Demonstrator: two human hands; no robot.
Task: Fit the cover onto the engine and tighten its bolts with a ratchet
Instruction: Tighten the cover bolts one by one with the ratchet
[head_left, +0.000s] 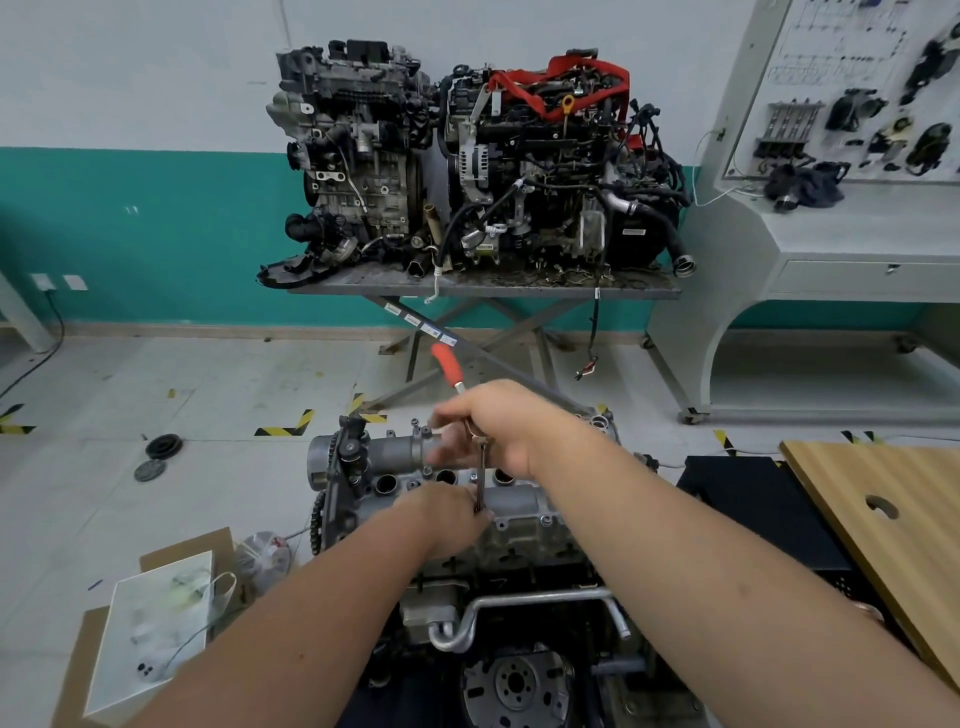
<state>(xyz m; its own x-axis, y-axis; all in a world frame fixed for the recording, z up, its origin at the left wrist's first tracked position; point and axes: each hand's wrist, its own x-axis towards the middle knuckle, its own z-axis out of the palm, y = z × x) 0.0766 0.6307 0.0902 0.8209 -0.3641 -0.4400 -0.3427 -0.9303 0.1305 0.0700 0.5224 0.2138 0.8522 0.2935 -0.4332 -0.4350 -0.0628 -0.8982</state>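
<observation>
Right hand wrapped around a ratchet, red handle pointing up and away, its extension bar dropping onto the cover. Left hand pinching the bar's lower end. Cover seated atop the engine.

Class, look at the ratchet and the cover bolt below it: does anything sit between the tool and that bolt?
Nothing visible does. The right hand grips the ratchet at its head, and the extension drops straight to the cover. The left hand holds the extension's lower end, hiding the bolt itself.
</observation>
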